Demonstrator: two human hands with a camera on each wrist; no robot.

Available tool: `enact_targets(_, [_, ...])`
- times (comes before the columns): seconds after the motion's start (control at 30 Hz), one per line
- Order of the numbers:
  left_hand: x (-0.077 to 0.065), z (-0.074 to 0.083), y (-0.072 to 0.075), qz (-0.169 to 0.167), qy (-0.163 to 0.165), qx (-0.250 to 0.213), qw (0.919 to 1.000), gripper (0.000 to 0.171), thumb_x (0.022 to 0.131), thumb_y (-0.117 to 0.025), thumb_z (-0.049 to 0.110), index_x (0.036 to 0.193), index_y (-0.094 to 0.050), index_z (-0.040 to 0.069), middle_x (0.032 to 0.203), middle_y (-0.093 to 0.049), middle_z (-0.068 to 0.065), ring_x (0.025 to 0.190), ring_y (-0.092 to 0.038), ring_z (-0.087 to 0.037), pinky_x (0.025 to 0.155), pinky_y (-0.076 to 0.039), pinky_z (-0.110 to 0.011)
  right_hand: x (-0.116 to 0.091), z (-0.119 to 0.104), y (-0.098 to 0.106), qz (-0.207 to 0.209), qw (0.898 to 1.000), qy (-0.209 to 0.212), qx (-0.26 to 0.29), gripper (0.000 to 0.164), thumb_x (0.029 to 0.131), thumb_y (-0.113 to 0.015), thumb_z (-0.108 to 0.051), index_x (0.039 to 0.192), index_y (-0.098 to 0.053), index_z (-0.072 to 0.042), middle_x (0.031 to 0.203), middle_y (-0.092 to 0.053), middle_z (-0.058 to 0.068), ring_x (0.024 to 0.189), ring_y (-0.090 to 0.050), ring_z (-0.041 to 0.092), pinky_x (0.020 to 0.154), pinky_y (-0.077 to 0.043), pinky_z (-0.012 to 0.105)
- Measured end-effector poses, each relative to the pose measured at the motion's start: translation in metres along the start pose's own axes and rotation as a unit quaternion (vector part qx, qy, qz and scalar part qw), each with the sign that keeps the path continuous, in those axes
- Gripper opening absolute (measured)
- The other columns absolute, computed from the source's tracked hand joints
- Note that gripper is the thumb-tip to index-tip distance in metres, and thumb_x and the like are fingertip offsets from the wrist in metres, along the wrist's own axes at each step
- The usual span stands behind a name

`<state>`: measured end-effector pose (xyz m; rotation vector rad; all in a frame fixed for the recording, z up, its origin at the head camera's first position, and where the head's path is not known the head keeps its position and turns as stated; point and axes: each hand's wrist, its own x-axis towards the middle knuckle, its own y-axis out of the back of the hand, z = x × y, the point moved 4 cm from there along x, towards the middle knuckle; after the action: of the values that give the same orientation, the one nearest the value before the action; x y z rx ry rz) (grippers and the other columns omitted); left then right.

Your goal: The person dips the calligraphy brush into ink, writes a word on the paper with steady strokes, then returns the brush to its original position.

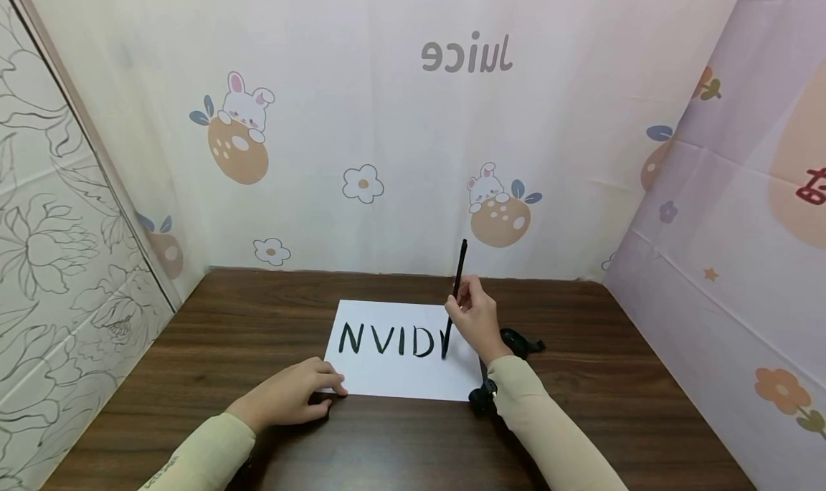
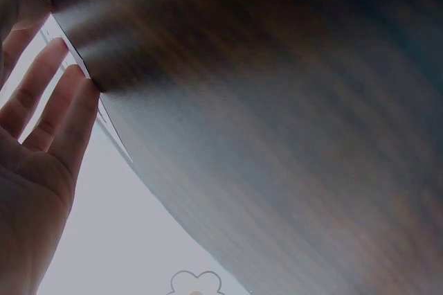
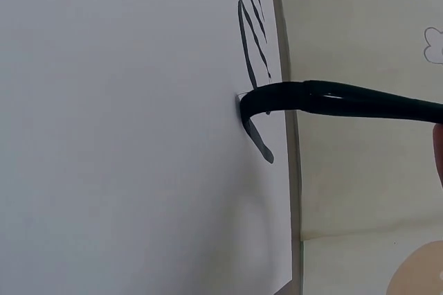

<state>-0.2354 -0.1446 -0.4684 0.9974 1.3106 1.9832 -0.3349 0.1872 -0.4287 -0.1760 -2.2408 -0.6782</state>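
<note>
A sheet of white paper (image 1: pixel 400 380) lies on the table with the dark letters N, V, I, D and a further stroke beside the D. My right hand (image 1: pixel 479 319) pinches a slim black brush (image 1: pixel 460 269), held nearly upright over the right part of the sheet. In the right wrist view, the soft tip of the brush (image 3: pixel 273 96) bends against the paper (image 3: pixel 124 142), on a dark stroke. My left hand (image 1: pixel 290 394) rests at the paper's lower left corner. The left wrist view shows its extended fingers (image 2: pixel 76 118) along the sheet's edge.
A black rounded object (image 1: pixel 516 342) sits beside my right wrist, partly hidden; its kind is unclear. Another black piece (image 1: pixel 480 399) is below that wrist. The brown wooden table (image 1: pixel 387 448) meets a printed curtain (image 1: pixel 413 218) at the back, with more printed fabric on both sides.
</note>
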Motion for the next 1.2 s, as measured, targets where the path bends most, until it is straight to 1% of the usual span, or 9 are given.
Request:
enact_targets(0.17, [0.0, 0.001, 0.0, 0.005, -0.009, 0.003, 0.9999, 0.025, 0.085, -0.072, 0.008, 0.107, -0.075, 0.02, 0.111, -0.066, 0.002, 0.104, -0.06, -0.015, 0.087, -0.053, -0.034, -0.001, 0.0, 0.0, -0.004, 1.0, -0.006, 0.003, 0.021, 0.088, -0.063, -0.004, 0.104, -0.052, -0.01, 0.08, -0.054, -0.001, 0.071, -0.053, 0.014, 0.056, -0.047, 0.022])
enact_targets(0.37, [0.0, 0.002, 0.0, -0.002, -0.001, -0.002, 1.0, 0.026, 0.085, -0.071, 0.008, 0.108, -0.075, 0.021, 0.111, -0.065, 0.005, 0.104, -0.059, -0.014, 0.087, -0.052, -0.033, -0.001, 0.0, 0.0, -0.004, 1.0, -0.014, 0.012, 0.022, 0.087, -0.065, -0.002, 0.104, -0.053, -0.009, 0.08, -0.054, -0.001, 0.073, -0.054, 0.014, 0.056, -0.048, 0.023])
enact_targets(0.5, [0.0, 0.001, 0.0, 0.003, -0.002, 0.002, 1.0, 0.025, 0.085, -0.071, 0.009, 0.107, -0.075, 0.02, 0.11, -0.065, 0.005, 0.103, -0.059, -0.014, 0.086, -0.053, -0.033, -0.002, 0.0, -0.001, -0.006, 1.0, -0.018, 0.014, 0.022, 0.087, -0.064, -0.003, 0.105, -0.053, -0.01, 0.081, -0.054, -0.001, 0.074, -0.055, 0.014, 0.057, -0.049, 0.024])
enact_targets(0.57, [0.0, 0.001, 0.0, 0.005, -0.003, 0.004, 1.0, 0.024, 0.085, -0.072, 0.009, 0.106, -0.075, 0.021, 0.109, -0.065, 0.006, 0.102, -0.059, -0.013, 0.086, -0.053, -0.033, -0.002, 0.0, -0.001, -0.008, 1.0, -0.017, 0.016, 0.021, 0.087, -0.064, -0.003, 0.105, -0.054, -0.007, 0.081, -0.055, -0.001, 0.074, -0.055, 0.014, 0.057, -0.05, 0.024])
enact_targets(0.67, [0.0, 0.001, 0.0, 0.008, -0.004, 0.006, 0.9999, 0.024, 0.085, -0.072, 0.009, 0.106, -0.076, 0.021, 0.108, -0.065, 0.006, 0.101, -0.059, -0.012, 0.086, -0.053, -0.033, -0.001, -0.001, -0.001, -0.007, 1.0, -0.012, 0.019, 0.02, 0.088, -0.064, -0.003, 0.105, -0.054, -0.007, 0.081, -0.055, -0.001, 0.073, -0.055, 0.014, 0.056, -0.05, 0.023])
enact_targets(0.9, [0.0, -0.001, -0.002, 0.005, -0.001, 0.003, 1.0, 0.022, 0.087, -0.071, 0.011, 0.106, -0.075, 0.021, 0.11, -0.065, 0.006, 0.103, -0.059, -0.013, 0.087, -0.053, -0.033, 0.002, -0.003, 0.004, 0.014, 1.0, 0.009, 0.016, 0.021, 0.086, -0.064, 0.0, 0.102, -0.053, -0.008, 0.08, -0.054, 0.0, 0.065, -0.052, 0.012, 0.053, -0.046, 0.021])
enact_targets(1.2, [0.0, -0.002, -0.002, -0.006, 0.011, 0.006, 0.9999, 0.023, 0.086, -0.071, 0.012, 0.107, -0.075, 0.022, 0.113, -0.065, 0.005, 0.106, -0.059, -0.014, 0.089, -0.052, -0.033, 0.01, -0.003, 0.014, 0.027, 0.999, 0.012, 0.016, 0.021, 0.087, -0.064, 0.001, 0.104, -0.053, -0.006, 0.081, -0.055, 0.001, 0.066, -0.052, 0.014, 0.055, -0.045, 0.02])
